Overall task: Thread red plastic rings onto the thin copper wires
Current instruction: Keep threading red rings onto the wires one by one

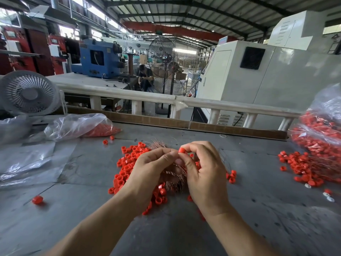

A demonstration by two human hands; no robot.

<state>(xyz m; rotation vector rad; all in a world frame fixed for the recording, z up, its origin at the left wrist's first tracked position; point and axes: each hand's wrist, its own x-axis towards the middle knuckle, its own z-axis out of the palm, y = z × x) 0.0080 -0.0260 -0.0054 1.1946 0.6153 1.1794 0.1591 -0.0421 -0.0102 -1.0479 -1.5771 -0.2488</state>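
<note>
Your two hands meet just above the worktop [184, 228], over the loose pile of red rings [129, 163]. Right hand [204, 170]: thumb and forefinger pinch one ring [181, 150], raised at the fingertips. Left hand [149, 167]: fingers curled, tips touching that ring; probably holding a wire, but the strand is too thin to confirm. Step in hand looks like feeding a wire end into the ring's hole. Next move calls for lining the wire tip with the bore and sliding the ring on.

Under and between your hands lies the copper wire bundle [175, 177], its far end [158, 145] fanning out beyond your knuckles. Farther right, a heap of rings already on wires [304, 169] beside a full bag [321, 130]; far left, another bag of rings [86, 126].
</note>
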